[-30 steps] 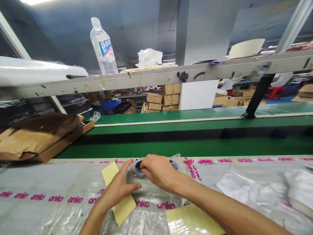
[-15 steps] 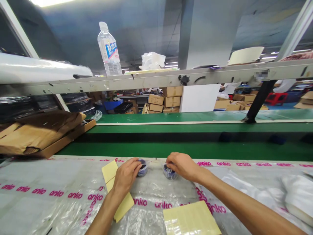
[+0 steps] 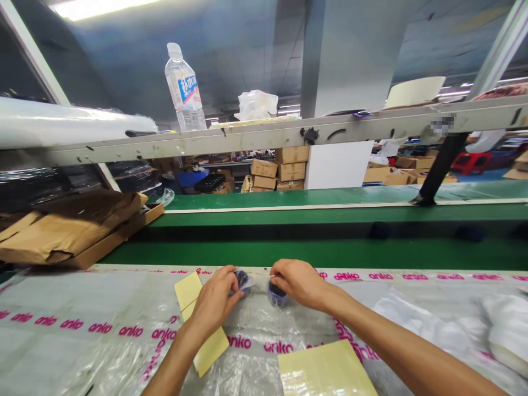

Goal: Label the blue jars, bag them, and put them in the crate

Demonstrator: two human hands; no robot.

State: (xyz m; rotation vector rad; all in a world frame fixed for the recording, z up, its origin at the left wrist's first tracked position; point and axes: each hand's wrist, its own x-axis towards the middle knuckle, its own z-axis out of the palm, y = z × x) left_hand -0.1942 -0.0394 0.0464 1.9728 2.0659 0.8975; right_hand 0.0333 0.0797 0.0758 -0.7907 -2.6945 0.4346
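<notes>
My left hand (image 3: 217, 294) grips the left side of a dark blue round item in clear plastic wrap (image 3: 243, 283), its fingers closed on the rim. My right hand (image 3: 299, 280) pinches the top of a second wrapped blue round item (image 3: 278, 295), just to the right of the first. A small gap separates the two items. Both rest on the plastic-covered table (image 3: 256, 324). Beside my left wrist lie narrow yellow sticker sheets (image 3: 211, 350), partly under the arm. A wider yellow sheet (image 3: 325, 371) lies at the front, below my right forearm.
Behind the table runs a green conveyor (image 3: 231, 250). Brown cardboard and paper (image 3: 74, 231) lie at the left. White bags (image 3: 511, 330) sit at the right. A rail (image 3: 247, 135) crosses above, with a bottle (image 3: 185, 91) standing on it and a black post (image 3: 443, 170) below.
My right hand has moved slightly left with its round item, closer to the other one. My left hand's fingers have shifted around the left item, and its plastic wrap now points right.
</notes>
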